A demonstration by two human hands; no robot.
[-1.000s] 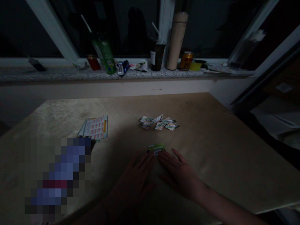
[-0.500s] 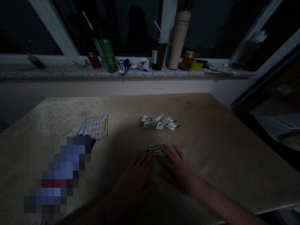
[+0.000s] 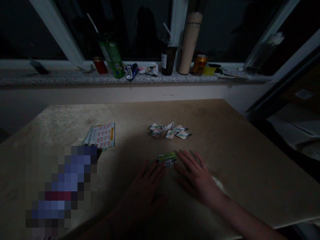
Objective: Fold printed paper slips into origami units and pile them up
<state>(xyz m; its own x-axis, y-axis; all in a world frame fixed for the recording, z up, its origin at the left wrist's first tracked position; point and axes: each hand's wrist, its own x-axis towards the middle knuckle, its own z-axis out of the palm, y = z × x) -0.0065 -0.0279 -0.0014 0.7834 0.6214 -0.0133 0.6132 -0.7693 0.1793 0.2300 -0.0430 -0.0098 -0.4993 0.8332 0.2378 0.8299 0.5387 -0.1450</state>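
A small green and white printed paper piece (image 3: 168,158) lies on the table between my hands. My left hand (image 3: 147,183) rests flat with fingers stretched out, its fingertips over the paper's lower left edge. To the right of the paper, my right hand (image 3: 196,178) lies open with fingers spread, its fingertips close to the paper's right edge. Farther back sits a group of several folded paper pieces (image 3: 171,134) with pointed, diamond-like shapes, printed in green and white.
A fanned stack of printed sheets (image 3: 102,135) lies at the left, beside a pixelated area. On the granite sill (image 3: 140,79) stand a green bottle (image 3: 115,60), a dark cup with a straw (image 3: 168,61), a tall pinkish bottle (image 3: 189,46) and a golden can (image 3: 199,65).
My right hand has moved off the paper to the right, so more of the green print shows. My left hand has hardly moved.
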